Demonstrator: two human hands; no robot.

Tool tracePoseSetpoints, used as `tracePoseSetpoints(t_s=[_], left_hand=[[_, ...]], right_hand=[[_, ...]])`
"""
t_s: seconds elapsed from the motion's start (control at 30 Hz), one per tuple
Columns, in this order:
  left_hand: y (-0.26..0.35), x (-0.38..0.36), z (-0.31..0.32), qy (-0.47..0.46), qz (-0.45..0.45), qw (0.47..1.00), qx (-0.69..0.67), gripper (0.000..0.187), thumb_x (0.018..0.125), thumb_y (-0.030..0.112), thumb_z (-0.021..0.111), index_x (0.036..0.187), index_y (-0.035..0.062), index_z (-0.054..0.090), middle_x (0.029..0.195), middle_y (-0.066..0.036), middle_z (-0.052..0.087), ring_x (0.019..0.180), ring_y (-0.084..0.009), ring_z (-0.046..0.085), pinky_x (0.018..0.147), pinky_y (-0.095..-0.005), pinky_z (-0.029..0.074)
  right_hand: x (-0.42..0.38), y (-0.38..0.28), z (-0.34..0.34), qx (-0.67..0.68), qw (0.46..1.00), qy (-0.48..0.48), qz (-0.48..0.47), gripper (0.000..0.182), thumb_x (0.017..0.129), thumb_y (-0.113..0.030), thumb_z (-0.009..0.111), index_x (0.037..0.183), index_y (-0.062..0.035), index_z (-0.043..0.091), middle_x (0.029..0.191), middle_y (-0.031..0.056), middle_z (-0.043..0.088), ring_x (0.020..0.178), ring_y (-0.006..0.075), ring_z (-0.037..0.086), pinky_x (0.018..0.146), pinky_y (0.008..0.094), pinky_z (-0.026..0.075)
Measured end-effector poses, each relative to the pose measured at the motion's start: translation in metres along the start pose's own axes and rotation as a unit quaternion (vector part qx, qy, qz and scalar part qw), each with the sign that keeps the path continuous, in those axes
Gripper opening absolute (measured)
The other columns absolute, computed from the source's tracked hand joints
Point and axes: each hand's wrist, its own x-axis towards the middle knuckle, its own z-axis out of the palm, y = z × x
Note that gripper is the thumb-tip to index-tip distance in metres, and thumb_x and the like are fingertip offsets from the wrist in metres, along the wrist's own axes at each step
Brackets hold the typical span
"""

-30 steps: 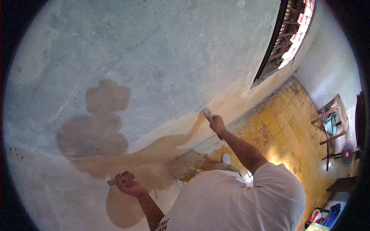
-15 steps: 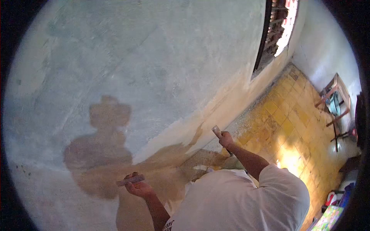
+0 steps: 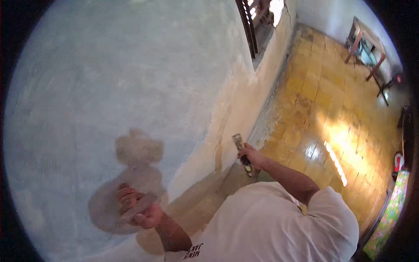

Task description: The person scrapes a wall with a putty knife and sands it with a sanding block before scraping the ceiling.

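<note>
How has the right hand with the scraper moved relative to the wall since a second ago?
Yes. The right hand has drawn the scraper back off the wall: earlier the blade touched the cream band low on the wall; now it sits over the floor edge, short of that band.

Grey-blue wall [image 3: 109, 65] — cream lower band; yellow tiled floor [image 3: 331, 96]; white shirt [image 3: 270, 222].

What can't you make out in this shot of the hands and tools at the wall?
Head view only:
- Tool in the left hand: motion blur smears it, so its kind and edge are unclear.
- Scraper in the right hand: the fingers cover its handle; whether the blade touches the wall cannot be told.
- Window: cut off by the top edge.
- Table and its contents: too small.
</note>
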Motion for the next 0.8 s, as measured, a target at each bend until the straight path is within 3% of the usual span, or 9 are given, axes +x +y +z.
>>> tracePoseSetpoints(t_s=[0.17,0.27,0.33,0.37,0.43,0.53,0.6,0.73,0.8], left_hand=[[-0.016,0.074,0.004,-0.066,0.083,0.992,0.063,0.033,0.088,0.038,0.037,0.099,0.0114,0.053,0.082,-0.009,0.052,0.086,-0.0246,0.048,0.09,-0.0489,0.032],[-0.03,0.101,0.013,-0.089,0.162,0.979,0.087,0.036,0.088,0.037,0.033,0.099,0.0089,0.053,0.084,-0.011,0.055,0.086,-0.0259,0.052,0.086,-0.05,0.037],[-0.037,0.104,0.008,-0.056,0.239,0.95,0.191,0.039,0.087,0.035,0.031,0.098,0.0047,0.052,0.086,-0.016,0.056,0.08,-0.0282,0.055,0.077,-0.0504,0.043],[-0.038,0.107,0.005,-0.062,0.238,0.951,0.185,0.039,0.087,0.035,0.031,0.098,0.0047,0.052,0.086,-0.016,0.056,0.08,-0.0282,0.055,0.077,-0.0504,0.043],[-0.038,0.114,0.008,-0.062,0.348,0.915,0.194,0.04,0.086,0.03,0.038,0.085,-0.0066,0.056,0.08,-0.024,0.059,0.074,-0.0375,0.06,0.065,-0.0496,0.051],[-0.051,0.112,0.015,0.015,0.337,0.919,0.204,0.04,0.087,0.029,0.038,0.085,-0.0065,0.055,0.073,-0.023,0.058,0.068,-0.038,0.06,0.062,-0.0505,0.051],[-0.052,0.112,0.012,0.01,0.332,0.927,0.177,0.04,0.087,0.029,0.037,0.085,-0.0067,0.055,0.074,-0.024,0.058,0.068,-0.0383,0.06,0.061,-0.0509,0.051],[-0.051,0.116,0.01,0.011,0.327,0.943,0.059,0.042,0.086,0.03,0.036,0.085,-0.0077,0.055,0.074,-0.025,0.058,0.069,-0.0395,0.06,0.06,-0.0525,0.05],[-0.043,0.112,0.021,0.032,0.319,0.939,0.126,0.043,0.086,0.03,0.035,0.085,-0.008,0.055,0.073,-0.025,0.058,0.067,-0.0395,0.06,0.06,-0.053,0.05]], right_hand=[[-0.04,0.029,-0.025,0.279,0.957,-0.038,0.071,0.02,0.087,-0.022,0.046,0.103,-0.009,0.045,0.078,0.0076,0.057,0.062,0.0199,0.057,0.055,0.032,0.048],[-0.044,0.038,-0.032,0.268,0.959,-0.069,0.066,0.021,0.092,-0.025,0.042,0.104,-0.0088,0.048,0.082,0.0078,0.06,0.066,0.02,0.059,0.06,0.0308,0.05],[-0.046,0.035,-0.03,0.282,0.955,-0.055,0.073,0.025,0.094,-0.03,0.041,0.102,-0.0086,0.052,0.085,0.0058,0.061,0.067,0.0169,0.059,0.059,0.0288,0.049],[-0.049,0.034,-0.032,0.224,0.972,-0.055,0.035,0.026,0.094,-0.03,0.042,0.104,-0.008,0.052,0.084,0.0045,0.06,0.067,0.0148,0.059,0.059,0.0281,0.049],[-0.046,0.032,-0.041,0.144,0.988,-0.053,0.006,0.027,0.091,-0.022,0.05,0.113,-0.0067,0.051,0.083,0.0011,0.058,0.067,0.0095,0.055,0.057,0.0258,0.047],[-0.041,0.014,-0.043,0.078,0.995,-0.055,-0.017,0.029,0.089,-0.012,0.052,0.117,-0.0043,0.05,0.079,0.0022,0.054,0.064,0.0093,0.053,0.056,0.0232,0.047],[-0.042,0.004,-0.04,0.029,0.999,-0.021,0.001,0.023,0.088,-0.007,0.054,0.111,-0.0032,0.052,0.07,-0.0009,0.05,0.058,0.0085,0.05,0.055,0.022,0.045],[-0.033,-0.011,-0.042,-0.093,0.995,-0.022,-0.005,0.018,0.088,-0.016,0.055,0.101,-0.0036,0.054,0.065,-0.0021,0.047,0.056,0.0081,0.047,0.053,0.0235,0.044],[-0.025,-0.014,-0.04,-0.112,0.993,-0.022,0.002,0.018,0.087,-0.019,0.057,0.096,-0.0041,0.055,0.065,-0.0009,0.048,0.056,0.0081,0.047,0.053,0.025,0.044]])
